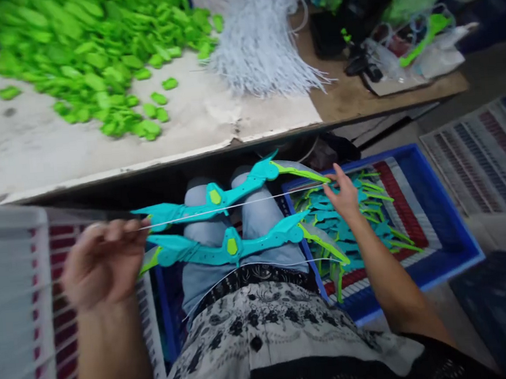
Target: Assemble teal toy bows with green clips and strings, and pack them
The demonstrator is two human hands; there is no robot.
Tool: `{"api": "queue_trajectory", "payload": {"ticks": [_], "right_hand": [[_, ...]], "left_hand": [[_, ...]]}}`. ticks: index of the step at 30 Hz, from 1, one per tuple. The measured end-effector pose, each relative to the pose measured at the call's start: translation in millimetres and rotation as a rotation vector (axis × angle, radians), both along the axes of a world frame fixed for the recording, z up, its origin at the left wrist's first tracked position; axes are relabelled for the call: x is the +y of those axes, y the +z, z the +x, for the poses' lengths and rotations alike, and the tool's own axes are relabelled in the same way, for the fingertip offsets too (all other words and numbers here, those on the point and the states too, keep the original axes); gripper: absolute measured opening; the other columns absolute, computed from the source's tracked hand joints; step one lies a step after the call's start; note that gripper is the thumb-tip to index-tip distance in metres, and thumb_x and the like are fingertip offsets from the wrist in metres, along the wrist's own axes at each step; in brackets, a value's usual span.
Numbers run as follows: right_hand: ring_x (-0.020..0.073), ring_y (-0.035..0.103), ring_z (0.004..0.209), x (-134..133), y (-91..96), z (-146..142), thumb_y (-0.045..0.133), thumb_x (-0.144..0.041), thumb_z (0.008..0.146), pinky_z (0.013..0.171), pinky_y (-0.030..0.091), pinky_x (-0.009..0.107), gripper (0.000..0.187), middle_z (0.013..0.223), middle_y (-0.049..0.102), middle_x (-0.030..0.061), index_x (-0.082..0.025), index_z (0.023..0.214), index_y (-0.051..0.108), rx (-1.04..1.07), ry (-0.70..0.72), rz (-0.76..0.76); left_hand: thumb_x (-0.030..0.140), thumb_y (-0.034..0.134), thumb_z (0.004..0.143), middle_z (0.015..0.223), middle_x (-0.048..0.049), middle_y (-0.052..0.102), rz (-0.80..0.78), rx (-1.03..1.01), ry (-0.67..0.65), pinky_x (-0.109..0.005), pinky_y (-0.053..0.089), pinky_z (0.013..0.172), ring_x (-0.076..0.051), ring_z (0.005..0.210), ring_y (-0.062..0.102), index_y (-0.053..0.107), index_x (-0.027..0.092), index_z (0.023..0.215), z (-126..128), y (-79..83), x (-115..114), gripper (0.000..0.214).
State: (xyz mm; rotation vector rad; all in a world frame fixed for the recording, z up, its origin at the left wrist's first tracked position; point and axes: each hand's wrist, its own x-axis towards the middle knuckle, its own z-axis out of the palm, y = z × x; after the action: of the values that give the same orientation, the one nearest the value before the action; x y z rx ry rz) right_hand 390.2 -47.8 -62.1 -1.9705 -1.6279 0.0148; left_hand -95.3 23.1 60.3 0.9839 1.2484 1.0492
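Two turquoise toy bows with lime-green limbs lie across my lap. The farther toy bow (247, 191) has a white string (260, 200) drawn straight along it. At its left end, the curled fingers of my left hand (104, 263) are closed on the string and bow end; the exact grip is partly hidden. My right hand (343, 193) pinches the green tip at the right end, where the string meets it. The nearer toy bow (259, 245) rests against my thighs, its string (258, 263) hanging slack, and neither hand's fingertips are on it.
A blue crate (450, 256) at my right holds many similar bows (374, 215). On the bench (29, 153) lie a heap of lime-green parts (109, 55) and a bundle of white strings (260, 44). A white slatted crate (46, 296) stands at left.
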Motion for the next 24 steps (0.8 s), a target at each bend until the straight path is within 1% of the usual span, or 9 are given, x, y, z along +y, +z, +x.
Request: {"api": "queue_trajectory", "payload": {"ticks": [1, 3, 7, 9, 13, 15, 17, 20, 24], "right_hand": [[0.0233, 0.059, 0.094, 2, 0.1, 4, 0.052, -0.035, 0.084, 0.087, 0.050, 0.041, 0.060, 0.106, 0.067, 0.0116, -0.015, 0.139, 0.039, -0.031, -0.011, -0.016], [0.0258, 0.060, 0.091, 9, 2.1, 9, 0.053, -0.032, 0.082, 0.084, 0.050, 0.044, 0.054, 0.102, 0.068, 0.0132, -0.013, 0.132, 0.048, -0.102, -0.030, -0.053], [0.0316, 0.057, 0.100, 37, 22.1, -26, 0.052, -0.028, 0.082, 0.089, 0.044, 0.053, 0.036, 0.104, 0.065, 0.0168, -0.014, 0.115, 0.061, -0.247, 0.011, 0.035], [0.0295, 0.054, 0.105, 55, 35.9, -77, 0.049, -0.026, 0.086, 0.093, 0.042, 0.050, 0.031, 0.108, 0.064, 0.0145, -0.017, 0.112, 0.061, -0.236, 0.196, 0.127], [0.0262, 0.051, 0.107, 88, 46.7, -213, 0.050, -0.028, 0.089, 0.095, 0.039, 0.041, 0.030, 0.113, 0.062, 0.0127, -0.016, 0.114, 0.060, -0.239, 0.822, 0.055], [0.0281, 0.051, 0.104, 99, 42.7, -267, 0.056, -0.034, 0.086, 0.091, 0.039, 0.041, 0.043, 0.115, 0.059, 0.0151, -0.014, 0.124, 0.055, -0.324, 0.973, -0.080], [0.0283, 0.052, 0.097, 107, 37.4, -298, 0.059, -0.035, 0.084, 0.087, 0.038, 0.042, 0.053, 0.111, 0.059, 0.0155, -0.016, 0.132, 0.048, -0.413, 0.995, -0.223], [0.0266, 0.053, 0.094, 116, 34.8, -305, 0.054, -0.033, 0.088, 0.085, 0.037, 0.039, 0.053, 0.105, 0.059, 0.0140, -0.021, 0.138, 0.041, -0.454, 0.927, -0.349], [0.0234, 0.055, 0.096, 138, 41.1, -278, 0.044, -0.035, 0.093, 0.084, 0.040, 0.033, 0.052, 0.106, 0.060, 0.0132, -0.018, 0.141, 0.037, -0.353, 0.947, -0.413]], "left_hand": [[0.046, 0.065, 0.074, 0.061, 0.0077, 0.061, 0.042, -0.190, 0.123, -0.035, 0.047, 0.097, -0.014, 0.080, 0.062, 0.063, 0.033, 0.068, 15, -0.1, -4, 0.015], [0.039, 0.074, 0.067, 0.066, 0.0059, 0.065, 0.024, -0.257, 0.130, -0.038, 0.049, 0.092, -0.015, 0.078, 0.064, 0.064, 0.026, 0.070, 44, -6.0, -12, 0.017], [0.036, 0.070, 0.073, 0.083, -0.0038, 0.072, -0.051, -0.104, -0.061, -0.038, 0.050, 0.088, -0.021, 0.085, 0.068, 0.064, 0.021, 0.098, 76, -33.3, -31, 0.029], [0.036, 0.065, 0.077, 0.087, -0.0063, 0.073, -0.034, 0.012, -0.156, -0.034, 0.050, 0.084, -0.021, 0.087, 0.067, 0.065, 0.019, 0.095, 78, -49.8, -39, 0.025], [0.033, 0.056, 0.082, 0.074, -0.0039, 0.069, -0.007, 0.251, -0.272, -0.029, 0.047, 0.070, -0.018, 0.072, 0.063, 0.063, 0.018, 0.078, 70, -80.3, -51, 0.017], [0.030, 0.054, 0.083, 0.069, -0.0020, 0.066, -0.005, 0.323, -0.325, -0.028, 0.043, 0.065, -0.016, 0.066, 0.060, 0.061, 0.018, 0.075, 64, -90.5, -57, 0.016], [0.029, 0.053, 0.083, 0.067, -0.0012, 0.065, -0.014, 0.333, -0.343, -0.027, 0.041, 0.063, -0.016, 0.064, 0.058, 0.060, 0.018, 0.074, 60, -95.2, -62, 0.015], [0.032, 0.057, 0.081, 0.065, -0.0006, 0.063, -0.061, 0.178, -0.197, -0.026, 0.042, 0.065, -0.015, 0.065, 0.059, 0.060, 0.017, 0.076, 52, -90.3, -65, 0.017], [0.035, 0.066, 0.076, 0.056, 0.0048, 0.051, -0.135, -0.314, 0.148, -0.028, 0.048, 0.073, -0.012, 0.062, 0.058, 0.057, 0.017, 0.076, 36, -63.8, -53, 0.020]]}}
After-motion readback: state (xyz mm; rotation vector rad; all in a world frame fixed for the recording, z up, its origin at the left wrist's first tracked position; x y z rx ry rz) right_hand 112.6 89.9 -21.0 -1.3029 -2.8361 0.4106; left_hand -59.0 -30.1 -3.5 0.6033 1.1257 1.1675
